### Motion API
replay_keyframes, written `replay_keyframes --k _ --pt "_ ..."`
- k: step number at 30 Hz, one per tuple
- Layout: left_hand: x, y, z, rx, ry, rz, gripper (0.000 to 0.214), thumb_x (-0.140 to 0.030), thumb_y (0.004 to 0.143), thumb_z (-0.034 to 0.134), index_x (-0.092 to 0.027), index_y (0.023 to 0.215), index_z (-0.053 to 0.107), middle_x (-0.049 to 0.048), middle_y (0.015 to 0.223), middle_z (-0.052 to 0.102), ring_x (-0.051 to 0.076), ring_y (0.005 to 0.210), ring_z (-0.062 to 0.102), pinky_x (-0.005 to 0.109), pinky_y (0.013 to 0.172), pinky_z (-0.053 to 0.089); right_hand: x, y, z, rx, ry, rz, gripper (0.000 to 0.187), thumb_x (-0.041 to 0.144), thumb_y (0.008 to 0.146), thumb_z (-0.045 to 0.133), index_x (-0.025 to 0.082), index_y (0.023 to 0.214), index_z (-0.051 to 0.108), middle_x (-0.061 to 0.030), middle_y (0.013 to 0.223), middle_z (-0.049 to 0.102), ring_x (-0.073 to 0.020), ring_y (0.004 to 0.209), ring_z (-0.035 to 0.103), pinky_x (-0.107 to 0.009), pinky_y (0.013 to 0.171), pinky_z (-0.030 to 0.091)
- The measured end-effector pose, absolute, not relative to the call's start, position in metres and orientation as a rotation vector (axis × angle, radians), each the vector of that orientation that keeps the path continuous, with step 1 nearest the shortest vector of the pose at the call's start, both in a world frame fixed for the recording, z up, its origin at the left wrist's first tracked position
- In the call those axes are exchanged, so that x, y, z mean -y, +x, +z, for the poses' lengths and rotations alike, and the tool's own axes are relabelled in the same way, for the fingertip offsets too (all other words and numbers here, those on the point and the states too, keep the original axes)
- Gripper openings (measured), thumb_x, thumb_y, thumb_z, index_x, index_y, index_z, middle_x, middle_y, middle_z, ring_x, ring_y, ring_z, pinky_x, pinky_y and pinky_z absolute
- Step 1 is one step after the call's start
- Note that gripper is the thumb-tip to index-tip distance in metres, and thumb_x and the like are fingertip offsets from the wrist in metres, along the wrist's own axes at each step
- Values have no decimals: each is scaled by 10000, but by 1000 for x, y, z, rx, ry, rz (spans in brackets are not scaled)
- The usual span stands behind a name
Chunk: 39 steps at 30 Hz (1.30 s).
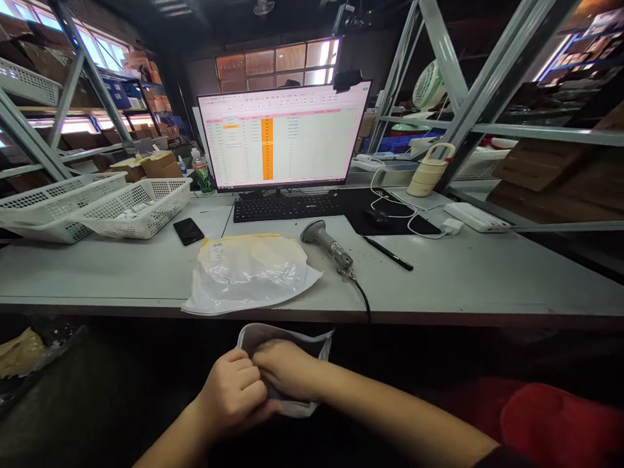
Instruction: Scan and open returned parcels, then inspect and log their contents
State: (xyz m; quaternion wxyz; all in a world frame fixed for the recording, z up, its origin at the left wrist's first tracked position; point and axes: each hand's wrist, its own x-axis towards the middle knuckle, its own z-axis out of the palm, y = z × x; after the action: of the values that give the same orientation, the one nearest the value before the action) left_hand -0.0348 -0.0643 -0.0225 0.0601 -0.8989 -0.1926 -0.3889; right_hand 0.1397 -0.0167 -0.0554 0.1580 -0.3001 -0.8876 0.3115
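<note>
Below the desk's front edge, a plastic bag [322,350] with a pale, translucent rim is held with its mouth open upward. My left hand [236,393] is closed on the near left side of that mouth. Inside the opening is my right hand [287,367], its fingers curled down close to the left hand; their tips and anything between them are hidden. On the desk just beyond lies a filled white plastic package [251,273] with a yellowish top edge and a small label. A grey barcode scanner [327,245] rests to its right, its cable running over the desk edge.
The desk [468,279] carries a monitor [287,140], a keyboard [287,207], a phone [188,231], a black pen [389,253] and a mouse [375,217]. White baskets [131,208] stand left. A cream cup [429,172] and white power bank [476,217] sit right, near metal shelving.
</note>
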Motion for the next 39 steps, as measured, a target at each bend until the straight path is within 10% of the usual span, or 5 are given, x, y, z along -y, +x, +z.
replay_keyframes --k 17,26,39 --pt "74 -72 -9 927 -2779 -975 101 -153 905 633 -165 1005 621 -36 638 533 113 558 487 278 626 414 -6 181 -46 1803 -1108 1357 266 417 933 482 180 869 583 -14 826 574 -164 794 518 -267 733 417" --pt "68 -58 -9 843 -2716 -1075 140 -68 899 614 -145 1017 613 -21 637 532 124 551 438 282 572 366 0 168 -37 2013 -1091 1202 266 339 942 501 176 738 550 13 690 555 -128 658 494 -237 611 348" --pt "74 -49 0 571 -2670 -1237 97 -100 914 593 -138 995 630 -35 585 548 102 502 458 273 557 401 42 154 7 2674 -579 879 232 323 976 539 178 1054 702 -75 1094 716 -208 983 661 -278 845 493"
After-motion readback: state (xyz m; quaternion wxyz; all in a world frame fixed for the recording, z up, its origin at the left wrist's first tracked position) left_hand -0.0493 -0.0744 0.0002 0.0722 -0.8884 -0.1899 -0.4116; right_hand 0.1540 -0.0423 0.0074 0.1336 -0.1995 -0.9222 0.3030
